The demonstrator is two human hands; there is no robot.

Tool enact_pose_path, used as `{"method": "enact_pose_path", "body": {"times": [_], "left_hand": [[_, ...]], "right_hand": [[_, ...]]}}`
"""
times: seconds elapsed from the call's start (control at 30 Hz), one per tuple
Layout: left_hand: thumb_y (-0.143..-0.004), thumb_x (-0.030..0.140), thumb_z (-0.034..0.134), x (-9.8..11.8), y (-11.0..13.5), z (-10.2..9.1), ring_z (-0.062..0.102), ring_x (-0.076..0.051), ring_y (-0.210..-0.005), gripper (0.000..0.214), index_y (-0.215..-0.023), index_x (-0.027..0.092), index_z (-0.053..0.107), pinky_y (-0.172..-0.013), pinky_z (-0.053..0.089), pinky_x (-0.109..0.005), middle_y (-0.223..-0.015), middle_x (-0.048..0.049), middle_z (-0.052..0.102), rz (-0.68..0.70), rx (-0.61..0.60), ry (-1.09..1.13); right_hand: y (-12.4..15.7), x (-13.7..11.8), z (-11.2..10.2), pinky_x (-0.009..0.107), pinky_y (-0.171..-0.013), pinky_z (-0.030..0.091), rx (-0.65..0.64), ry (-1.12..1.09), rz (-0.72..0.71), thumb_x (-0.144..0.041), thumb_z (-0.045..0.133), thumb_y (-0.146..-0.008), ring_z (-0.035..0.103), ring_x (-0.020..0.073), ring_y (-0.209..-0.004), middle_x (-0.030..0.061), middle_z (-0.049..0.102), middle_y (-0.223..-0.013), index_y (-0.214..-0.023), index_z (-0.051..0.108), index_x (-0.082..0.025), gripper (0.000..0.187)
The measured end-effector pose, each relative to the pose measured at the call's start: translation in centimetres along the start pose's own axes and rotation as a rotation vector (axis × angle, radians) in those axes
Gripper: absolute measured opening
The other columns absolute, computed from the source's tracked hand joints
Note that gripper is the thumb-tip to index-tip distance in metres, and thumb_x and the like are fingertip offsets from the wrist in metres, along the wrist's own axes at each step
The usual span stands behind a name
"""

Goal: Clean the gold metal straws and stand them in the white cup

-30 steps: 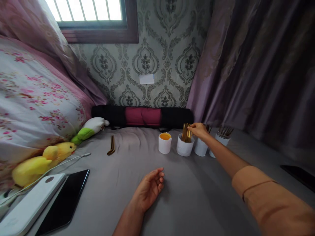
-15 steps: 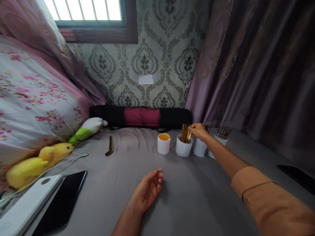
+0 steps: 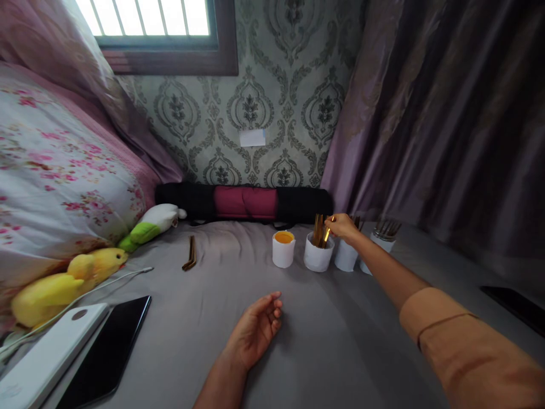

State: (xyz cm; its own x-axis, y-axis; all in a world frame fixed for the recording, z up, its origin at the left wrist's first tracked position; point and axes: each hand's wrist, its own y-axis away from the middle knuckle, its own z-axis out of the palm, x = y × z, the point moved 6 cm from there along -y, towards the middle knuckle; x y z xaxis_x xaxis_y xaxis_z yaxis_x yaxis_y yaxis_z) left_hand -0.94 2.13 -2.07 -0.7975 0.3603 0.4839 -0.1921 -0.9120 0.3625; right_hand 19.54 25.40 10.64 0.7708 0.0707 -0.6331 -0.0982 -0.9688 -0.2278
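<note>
My right hand [image 3: 346, 228] reaches to the far middle of the grey bed and pinches a gold straw [image 3: 326, 234] that stands in a white cup [image 3: 318, 257] with other gold straws. Left of that cup is a white cup with an orange top [image 3: 283, 249]. Behind my right wrist stand two more white cups [image 3: 346, 257], one holding silver straws [image 3: 386, 229]. My left hand [image 3: 256, 328] rests on the grey sheet [image 3: 323, 341], fingers loosely curled and apart, holding nothing. A pair of bronze bent straws [image 3: 189, 254] lies on the sheet to the left.
A black and maroon roll [image 3: 244, 203] lies along the wall. Yellow [image 3: 59, 284] and green-white [image 3: 151, 224] plush toys sit by a floral pillow [image 3: 55, 176] at left. A white device [image 3: 46, 355] and a black phone [image 3: 108, 349] lie near left; curtains [image 3: 447, 125] hang right.
The view shifted slightly. My right hand stays at the cup of gold straws, pinching one that now leans a little to the right. My left hand has not moved.
</note>
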Motion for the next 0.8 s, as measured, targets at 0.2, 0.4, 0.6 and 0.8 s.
{"method": "enact_pose_path", "body": {"times": [0.2, 0.4, 0.6, 0.8], "left_hand": [[-0.075, 0.016, 0.054, -0.06, -0.09, -0.14, 0.05, -0.007, -0.057, 0.02, -0.094, 0.009, 0.055, -0.05, 0.04, -0.017, -0.074, -0.0042, 0.056, -0.005, -0.008, 0.007], [-0.075, 0.017, 0.054, -0.14, -0.08, -0.17, 0.051, -0.007, -0.057, 0.02, -0.093, 0.008, 0.055, -0.051, 0.04, -0.018, -0.074, -0.0043, 0.056, -0.008, -0.006, 0.01], [-0.075, 0.016, 0.053, -0.05, -0.07, -0.06, 0.051, -0.007, -0.057, 0.02, -0.094, 0.008, 0.055, -0.05, 0.04, -0.017, -0.074, -0.0043, 0.056, -0.01, -0.005, 0.005], [-0.075, 0.017, 0.054, -0.02, -0.05, -0.05, 0.051, -0.006, -0.057, 0.02, -0.094, 0.009, 0.055, -0.05, 0.04, -0.017, -0.074, -0.0036, 0.056, -0.011, -0.013, 0.006]], "right_hand": [[-0.24, -0.04, 0.45, 0.016, -0.038, 0.031, -0.021, -0.003, -0.015, -0.023, 0.052, -0.068, 0.046, 0.0064, -0.036, -0.0018, 0.051, -0.043, -0.072, 0.066, -0.012, 0.018], [-0.27, -0.36, 0.61, 0.017, -0.038, 0.032, -0.024, 0.011, 0.003, -0.027, 0.053, -0.07, 0.045, 0.0065, -0.036, -0.0008, 0.053, -0.045, -0.073, 0.065, -0.012, 0.019], [-0.23, -0.66, 0.7, 0.015, -0.037, 0.032, -0.037, 0.02, 0.022, -0.026, 0.053, -0.07, 0.046, 0.0061, -0.037, -0.0016, 0.052, -0.045, -0.075, 0.064, -0.013, 0.017], [-0.25, -0.54, 0.82, 0.015, -0.038, 0.033, -0.042, 0.027, 0.017, -0.025, 0.052, -0.072, 0.046, 0.0056, -0.036, -0.001, 0.053, -0.046, -0.073, 0.063, -0.012, 0.017]]}}
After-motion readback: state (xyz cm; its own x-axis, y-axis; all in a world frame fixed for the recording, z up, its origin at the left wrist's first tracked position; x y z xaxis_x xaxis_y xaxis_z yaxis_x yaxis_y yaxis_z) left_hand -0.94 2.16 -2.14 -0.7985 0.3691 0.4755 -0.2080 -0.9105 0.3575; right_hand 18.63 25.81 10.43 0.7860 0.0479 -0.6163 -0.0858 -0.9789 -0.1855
